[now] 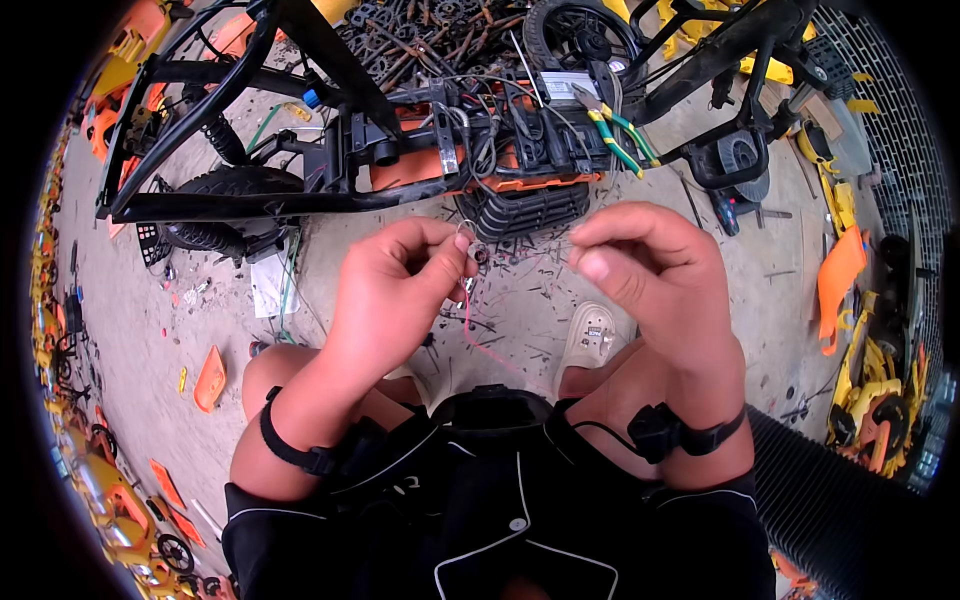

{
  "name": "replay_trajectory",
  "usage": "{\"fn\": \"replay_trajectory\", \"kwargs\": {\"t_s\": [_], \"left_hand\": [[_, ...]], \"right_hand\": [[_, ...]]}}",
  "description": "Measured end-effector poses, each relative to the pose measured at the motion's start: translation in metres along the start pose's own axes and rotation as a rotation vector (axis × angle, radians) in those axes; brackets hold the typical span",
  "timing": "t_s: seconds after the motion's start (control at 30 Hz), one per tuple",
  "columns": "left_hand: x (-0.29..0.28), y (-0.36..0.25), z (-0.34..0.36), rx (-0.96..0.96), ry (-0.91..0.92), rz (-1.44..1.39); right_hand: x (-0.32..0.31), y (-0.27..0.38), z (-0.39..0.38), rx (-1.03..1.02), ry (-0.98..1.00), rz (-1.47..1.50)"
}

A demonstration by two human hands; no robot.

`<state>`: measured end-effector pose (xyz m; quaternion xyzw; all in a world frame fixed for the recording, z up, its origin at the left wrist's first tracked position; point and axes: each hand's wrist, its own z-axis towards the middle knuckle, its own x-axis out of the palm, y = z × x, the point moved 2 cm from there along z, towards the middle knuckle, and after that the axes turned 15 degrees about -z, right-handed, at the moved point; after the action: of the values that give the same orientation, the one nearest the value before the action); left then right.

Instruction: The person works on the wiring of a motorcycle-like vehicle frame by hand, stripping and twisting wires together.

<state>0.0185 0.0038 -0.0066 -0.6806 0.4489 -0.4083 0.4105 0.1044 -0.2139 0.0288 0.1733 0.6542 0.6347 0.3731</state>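
Note:
My left hand (390, 290) pinches a small metal piece with a thin ring (478, 256), and a thin pink strand (468, 325) hangs from it. To its right is my right hand (650, 280), curled with thumb and index tips close together; whatever they may hold is too small to make out. Beyond both hands stands a black vehicle frame (170, 140) with loose cables and an orange part (405, 170). Green-and-yellow pliers (625, 140) lie on the frame above my right hand.
A wheel (560, 30) and piled metal parts (410, 35) lie at the back. Orange and yellow panels line both sides (840, 280). A black ridged mat (820, 470) is at lower right. Scraps litter the concrete floor (775, 360) around my feet.

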Motion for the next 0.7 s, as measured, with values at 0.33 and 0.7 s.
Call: {"fn": "replay_trajectory", "kwargs": {"t_s": [0.33,0.7], "left_hand": [[-0.001,0.006,0.001,-0.042,0.009,0.050],[0.002,0.004,-0.002,-0.010,-0.009,0.038]], "right_hand": [[0.000,0.004,0.003,-0.042,-0.315,0.209],[0.031,0.005,-0.003,0.336,0.137,-0.051]]}}
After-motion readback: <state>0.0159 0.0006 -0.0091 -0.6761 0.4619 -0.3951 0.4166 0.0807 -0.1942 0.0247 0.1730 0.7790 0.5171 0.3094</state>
